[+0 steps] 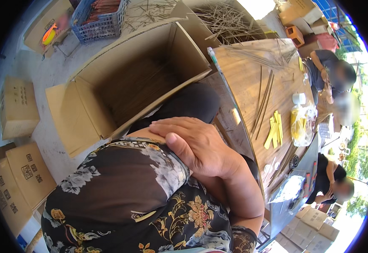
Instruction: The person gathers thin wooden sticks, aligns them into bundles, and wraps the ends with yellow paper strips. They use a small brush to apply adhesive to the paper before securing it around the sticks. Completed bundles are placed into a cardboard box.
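Note:
My right hand point(203, 145) lies flat across my bent left arm near the elbow, fingers stretched out, nothing held. The edge of a black flowered sleeve point(177, 166) shows under its thumb. My left forearm point(207, 182) passes beneath the right one, and my left hand is hidden. Beyond my dark-clad knee point(192, 101) stands a large open cardboard box point(163, 90), its inside in shadow. To the right is a wooden table point(239, 69) bearing thin brown sticks point(262, 103), yellow paper strips point(273, 131) and a clear plastic bag point(304, 126) with yellow pieces in it.
Another box full of thin sticks point(224, 21) stands at the far side, near a blue crate point(102, 25). Closed cartons point(19, 105) stand at the left. Across the table are people point(329, 69), point(329, 181) in dark clothes. A metal tray point(289, 189) lies at the table's right.

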The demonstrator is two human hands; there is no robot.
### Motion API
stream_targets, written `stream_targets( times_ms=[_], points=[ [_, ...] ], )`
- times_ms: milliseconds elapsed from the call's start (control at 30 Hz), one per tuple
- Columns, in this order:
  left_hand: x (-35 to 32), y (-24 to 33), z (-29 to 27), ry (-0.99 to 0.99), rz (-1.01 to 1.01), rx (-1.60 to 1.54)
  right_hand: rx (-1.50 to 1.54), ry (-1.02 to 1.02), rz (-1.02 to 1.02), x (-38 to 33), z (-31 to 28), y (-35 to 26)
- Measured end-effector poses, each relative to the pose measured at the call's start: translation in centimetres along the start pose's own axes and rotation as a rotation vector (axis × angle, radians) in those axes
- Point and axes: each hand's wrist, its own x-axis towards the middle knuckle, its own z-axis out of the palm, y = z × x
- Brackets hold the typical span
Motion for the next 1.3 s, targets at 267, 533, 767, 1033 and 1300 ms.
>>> stream_targets(
  times_ms=[267,533,767,1033,1300],
  points=[
    [-5.6,-1.5,0.1,0.119,-0.035,-0.084,-0.057,-0.03,-0.111,3.8,-0.1,0.4],
    [-9.0,-2.4,0.2,0.196,-0.065,-0.154,-0.185,-0.112,-0.004,6.3,-0.9,1.5],
    [-10.4,-2.9,0.2,0.215,-0.072,-0.186,-0.19,-0.123,-0.101,6.1,-1.0,2.6],
    [-11.2,-3.3,-0.1,0.222,-0.071,-0.196,-0.139,-0.032,-0.106,7.2,0.5,2.7],
    [-11.9,-3.5,-0.1,0.228,-0.066,-0.206,-0.067,0.004,-0.169,7.6,0.9,3.2]
  ],
)
